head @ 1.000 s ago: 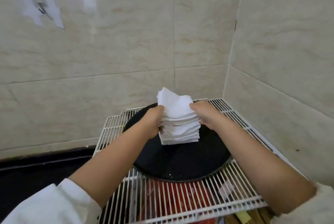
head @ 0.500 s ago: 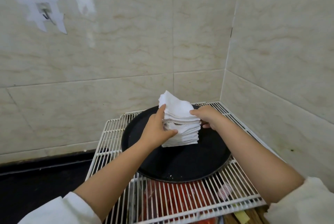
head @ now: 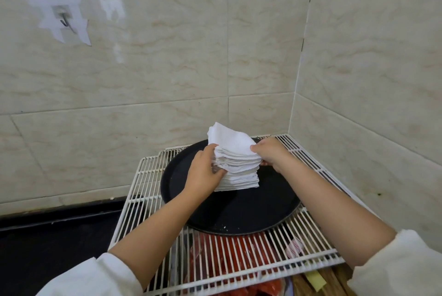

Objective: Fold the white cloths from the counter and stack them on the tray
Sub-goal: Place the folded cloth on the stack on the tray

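A tall stack of folded white cloths (head: 235, 159) stands on a round black tray (head: 241, 212), toward its far side. My left hand (head: 203, 171) presses against the stack's left side, fingers wrapped around its lower front corner. My right hand (head: 269, 152) grips the stack's upper right edge, thumb on top. The topmost cloth sticks out toward the back left. The stack's base is partly hidden by my left hand.
The tray rests on a white wire rack (head: 148, 176) in a tiled wall corner. Red packaging (head: 229, 260) lies under the rack. A dark counter (head: 47, 248) runs to the left. A taped hook (head: 63, 19) hangs on the wall.
My left hand slid from the stack's upper left down to its lower front corner. My right hand stayed on the right edge. The view shifted slightly.
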### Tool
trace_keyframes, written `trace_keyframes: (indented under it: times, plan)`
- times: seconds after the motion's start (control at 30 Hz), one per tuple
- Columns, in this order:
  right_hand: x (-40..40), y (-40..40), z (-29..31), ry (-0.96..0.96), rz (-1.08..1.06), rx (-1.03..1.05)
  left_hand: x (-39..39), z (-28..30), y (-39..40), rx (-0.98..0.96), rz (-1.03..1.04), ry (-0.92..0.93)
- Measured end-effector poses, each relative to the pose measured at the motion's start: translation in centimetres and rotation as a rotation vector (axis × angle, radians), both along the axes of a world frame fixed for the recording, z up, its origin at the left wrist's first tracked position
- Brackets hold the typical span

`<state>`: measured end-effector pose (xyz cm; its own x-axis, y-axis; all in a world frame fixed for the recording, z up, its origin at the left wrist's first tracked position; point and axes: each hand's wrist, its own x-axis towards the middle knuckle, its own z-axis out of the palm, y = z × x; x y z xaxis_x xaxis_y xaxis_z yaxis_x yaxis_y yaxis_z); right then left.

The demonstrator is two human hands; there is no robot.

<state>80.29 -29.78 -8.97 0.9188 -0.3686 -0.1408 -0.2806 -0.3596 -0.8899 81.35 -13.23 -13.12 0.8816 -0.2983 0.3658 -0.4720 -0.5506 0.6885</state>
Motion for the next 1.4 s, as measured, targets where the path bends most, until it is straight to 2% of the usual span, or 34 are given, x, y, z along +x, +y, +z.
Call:
trace_keyframes:
  times: [0.13,0.2,0.27,0.37,0.43,0.5,0.57,0.63,0.77,0.9,1.03,1.17,1.33,1.4]
  plan:
    - [-0.4,0.3,-1.0,-0.063,-0.021,-0.118,0.1,0.8,0.1,0.006,-0.024,0.112]
    - [-0.5,0.2,-0.9,-0.062,-0.022,-0.075,-0.2,2.2,-0.1,-0.09,-0.012,0.201]
    - [-0.7,0.3,-0.7,-0.015,0.003,0.037,-0.3,3.9,-0.8,-0.152,0.024,0.172]
    - [-0.7,0.3,-0.6,-0.001,0.05,0.046,0.2,6.6,-2.2,-0.006,-0.059,0.077]
    - [-0.6,0.7,-0.4,-0.03,0.09,0.004,1.4,7.2,-2.9,0.132,-0.118,0.173]
    - [-0.5,1.0,-0.5,-0.021,0.119,-0.022,2.9,6.2,-3.1,0.163,-0.056,0.307]
    - [-0.4,1.2,-0.4,-0.017,0.144,-0.104,3.8,4.7,-2.6,0.167,-0.055,0.315]
    - [-0.4,1.3,-0.2,-0.057,0.136,-0.136,3.4,3.7,-2.2,0.038,-0.083,0.302]
    - [0.1,1.1,-0.3,-0.139,0.026,0.026,2.4,2.7,-2.1,-0.334,-0.039,0.4]
    - [-0.1,1.5,-1.0,0.054,-0.012,0.22,3.0,2.8,-2.0,-0.516,0.03,0.728]
    - [0.2,1.8,-1.4,0.088,0.003,0.259,3.0,2.8,-1.3,-0.595,0.0,0.973]
    - [0.7,2.1,-1.9,0.097,0.024,0.223,3.0,2.5,-0.8,-0.645,-0.032,0.974]
    - [0.3,1.4,-1.7,0.097,0.006,0.121,2.5,2.7,-0.9,-0.542,-0.044,0.886]
    - [0.1,1.0,-1.6,0.062,-0.007,0.056,3.1,2.4,-0.6,-0.474,0.005,0.797]
